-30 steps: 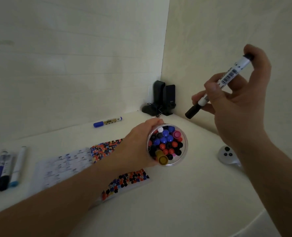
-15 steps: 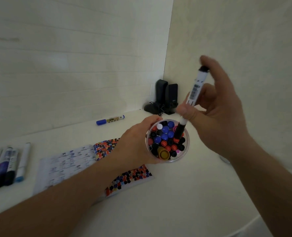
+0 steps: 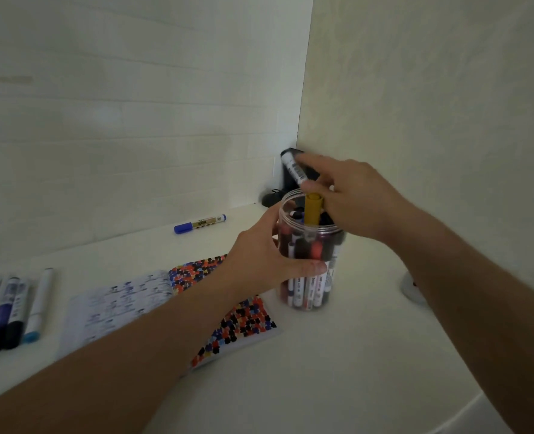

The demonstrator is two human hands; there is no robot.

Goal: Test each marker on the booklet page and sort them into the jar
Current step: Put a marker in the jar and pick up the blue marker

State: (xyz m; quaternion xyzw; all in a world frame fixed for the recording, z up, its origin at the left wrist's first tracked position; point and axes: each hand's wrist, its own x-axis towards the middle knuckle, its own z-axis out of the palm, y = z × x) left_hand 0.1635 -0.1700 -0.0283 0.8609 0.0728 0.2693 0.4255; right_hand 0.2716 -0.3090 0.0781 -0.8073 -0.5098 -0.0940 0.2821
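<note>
Lowered since before, both hands grip: right [image 3: 350, 195] pinching marker [image 3: 293, 167] (tilted) into jar [image 3: 309, 277], left [image 3: 268, 258] clasping it.

A single head-worn view looks forward and down from close above the white surface [image 3: 337, 355], toward a wall corner. Both forearms reach in from the bottom edge; the fingers [image 3: 309, 268] sit near mid-frame, the corner just beyond them.
</note>
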